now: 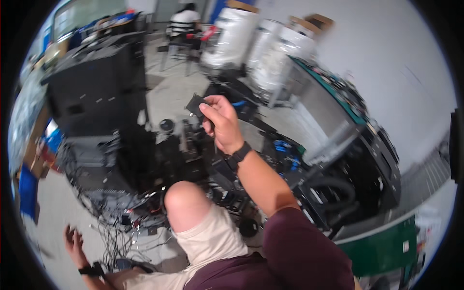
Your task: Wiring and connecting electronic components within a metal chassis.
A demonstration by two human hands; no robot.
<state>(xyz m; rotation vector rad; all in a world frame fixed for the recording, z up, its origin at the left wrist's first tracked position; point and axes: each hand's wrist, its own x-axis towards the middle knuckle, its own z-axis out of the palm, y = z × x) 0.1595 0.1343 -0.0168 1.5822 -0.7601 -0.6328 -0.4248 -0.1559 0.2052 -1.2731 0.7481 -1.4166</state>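
My right hand (221,121) is raised in front of me, thumb and fingers closed on a small flat black part with silver prongs (195,105). Its exact kind I cannot make out. Low at the left, my left hand (73,245) hangs away from everything, fingers apart and holding nothing. Loose dark cables (118,241) lie on the floor to the right of that hand. Beyond my bent knee sits a jumble of black machine parts (179,154), blurred and hard to tell apart.
A tall black cabinet (92,89) stands at the left. To the right runs a green-topped bench (333,89) covered with small items. Large plastic-wrapped white rolls (229,36) stand at the back, near a seated person (185,19). A green panel (379,249) is at lower right.
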